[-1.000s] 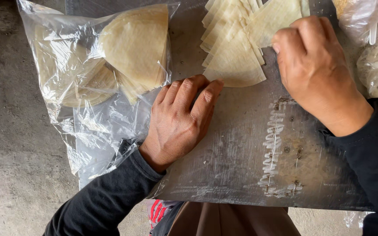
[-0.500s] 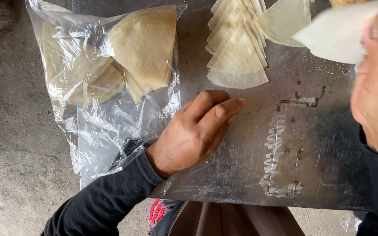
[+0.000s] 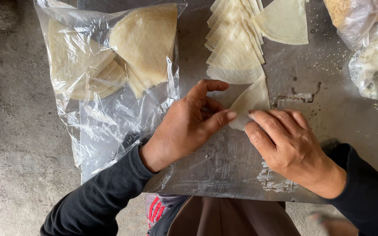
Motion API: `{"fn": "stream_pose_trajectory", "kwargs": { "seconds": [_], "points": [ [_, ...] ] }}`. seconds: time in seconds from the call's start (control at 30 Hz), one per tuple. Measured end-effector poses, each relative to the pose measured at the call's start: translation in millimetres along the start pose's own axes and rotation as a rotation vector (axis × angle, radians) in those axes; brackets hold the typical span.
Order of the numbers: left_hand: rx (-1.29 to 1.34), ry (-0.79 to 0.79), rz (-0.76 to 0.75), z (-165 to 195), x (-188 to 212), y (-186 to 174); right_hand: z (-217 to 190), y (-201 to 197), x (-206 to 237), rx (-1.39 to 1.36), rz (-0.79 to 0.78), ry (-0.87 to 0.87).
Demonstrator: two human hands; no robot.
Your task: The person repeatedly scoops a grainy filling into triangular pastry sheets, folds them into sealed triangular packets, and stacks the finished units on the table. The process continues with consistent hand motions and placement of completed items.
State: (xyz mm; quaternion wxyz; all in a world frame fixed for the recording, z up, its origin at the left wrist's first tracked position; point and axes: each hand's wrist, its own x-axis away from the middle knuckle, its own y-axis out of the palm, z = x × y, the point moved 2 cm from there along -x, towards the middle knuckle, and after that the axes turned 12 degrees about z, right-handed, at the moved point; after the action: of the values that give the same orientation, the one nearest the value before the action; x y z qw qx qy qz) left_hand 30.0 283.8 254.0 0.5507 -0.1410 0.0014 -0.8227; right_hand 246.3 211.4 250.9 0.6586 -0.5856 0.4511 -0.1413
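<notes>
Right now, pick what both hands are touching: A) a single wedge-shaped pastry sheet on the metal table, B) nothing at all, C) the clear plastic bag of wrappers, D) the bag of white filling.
A: the left hand and right hand both pinch one pale wedge-shaped sheet lying on the metal table.

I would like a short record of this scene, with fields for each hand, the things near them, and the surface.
left hand: left hand, fingertips on the pale wedge-shaped wrapper sheet
right hand: right hand, fingers on the same sheet's lower edge
near: fanned stack of pale wedge sheets; clear plastic bag of more sheets
surface: grey metal tabletop, floury smears
</notes>
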Motion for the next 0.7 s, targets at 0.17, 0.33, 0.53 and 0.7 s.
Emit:
{"fn": "stream_pose_trajectory", "kwargs": {
  "seconds": [0.17,0.33,0.53,0.7],
  "points": [
    [-0.139,0.171,0.054,3,0,5,3,-5,-1,-0.015,0.017,-0.108],
    [-0.195,0.181,-0.014,2,2,2,34,-7,9,-0.025,0.219,-0.154],
    [-0.277,0.207,0.032,5,8,5,116,-44,41,0.073,0.273,0.565],
    [-0.252,0.285,0.053,12,15,9,125,-45,30,0.114,0.355,0.393]
  ]
}}
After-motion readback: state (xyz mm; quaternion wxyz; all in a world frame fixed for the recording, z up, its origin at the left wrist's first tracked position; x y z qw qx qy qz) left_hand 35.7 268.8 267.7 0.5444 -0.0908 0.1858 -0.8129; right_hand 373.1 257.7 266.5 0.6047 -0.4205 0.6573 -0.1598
